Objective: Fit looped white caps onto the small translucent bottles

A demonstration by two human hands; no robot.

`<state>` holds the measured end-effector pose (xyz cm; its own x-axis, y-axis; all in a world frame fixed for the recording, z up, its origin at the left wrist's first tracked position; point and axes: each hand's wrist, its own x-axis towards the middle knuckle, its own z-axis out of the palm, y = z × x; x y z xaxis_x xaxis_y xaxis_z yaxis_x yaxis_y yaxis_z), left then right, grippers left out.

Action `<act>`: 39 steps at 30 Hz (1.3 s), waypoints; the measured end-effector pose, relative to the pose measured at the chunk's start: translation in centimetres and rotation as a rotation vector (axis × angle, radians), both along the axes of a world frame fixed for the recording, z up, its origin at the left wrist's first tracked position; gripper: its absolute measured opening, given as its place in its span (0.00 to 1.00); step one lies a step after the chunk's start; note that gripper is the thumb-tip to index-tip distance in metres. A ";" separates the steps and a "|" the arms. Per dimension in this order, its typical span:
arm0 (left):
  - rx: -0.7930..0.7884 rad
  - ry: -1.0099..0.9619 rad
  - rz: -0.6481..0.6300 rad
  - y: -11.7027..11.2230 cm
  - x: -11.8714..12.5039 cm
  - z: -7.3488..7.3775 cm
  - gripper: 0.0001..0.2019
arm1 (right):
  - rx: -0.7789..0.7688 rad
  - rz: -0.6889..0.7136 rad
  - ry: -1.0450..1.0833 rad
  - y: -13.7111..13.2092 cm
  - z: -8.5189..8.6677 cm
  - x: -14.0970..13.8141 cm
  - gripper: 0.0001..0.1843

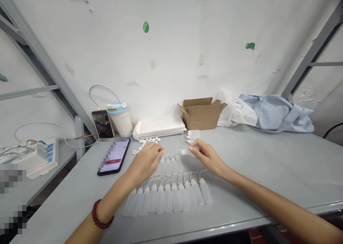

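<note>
My left hand [147, 161] is held over the left end of the back row of bottles, its fingers drawn together; whatever they grip is hidden. On the right, my right hand [208, 157] pinches a small translucent squeeze bottle [185, 152], its white top pointing left and its body partly covered by the fingers. Below the hands, a front row of similar bottles [168, 199] lies side by side, thin white strips curving from their necks. Behind it is a shorter row of bottles [168, 167]. Small white caps [135, 151] are scattered beyond my left hand.
A flat white stack [160, 126] and an open cardboard box [203, 116] stand by the wall. More bottles [193, 133] lie before the box. Two phones, one lying flat [115, 157], and a lidded cup [120, 120] are left; a plastic bag [234, 110] and blue cloth [278, 113] are right.
</note>
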<state>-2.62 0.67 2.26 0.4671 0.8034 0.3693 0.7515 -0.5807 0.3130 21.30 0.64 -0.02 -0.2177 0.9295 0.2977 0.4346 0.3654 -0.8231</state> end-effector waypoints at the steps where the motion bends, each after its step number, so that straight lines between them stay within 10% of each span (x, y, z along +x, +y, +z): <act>1: 0.025 0.050 0.045 0.5 -0.9 0.2 0.10 | 0.020 -0.029 -0.025 0.3 -0.2 0.2 0.15; 9: -0.107 0.394 0.271 3.2 -5.5 -0.4 0.20 | 0.169 -0.106 -0.271 2.7 -1.8 1.7 0.11; 20: -0.168 0.301 0.195 4.3 -5.9 -2.5 0.17 | 0.166 -0.151 -0.506 3.9 -2.0 2.3 0.06; 35: -0.171 0.287 0.180 4.2 -5.2 -1.6 0.08 | 0.238 -0.189 -0.607 4.1 -2.4 2.4 0.04; 39: -0.139 0.286 0.195 3.9 -4.8 -1.1 0.07 | 0.303 0.016 -0.574 3.1 -1.7 1.8 0.11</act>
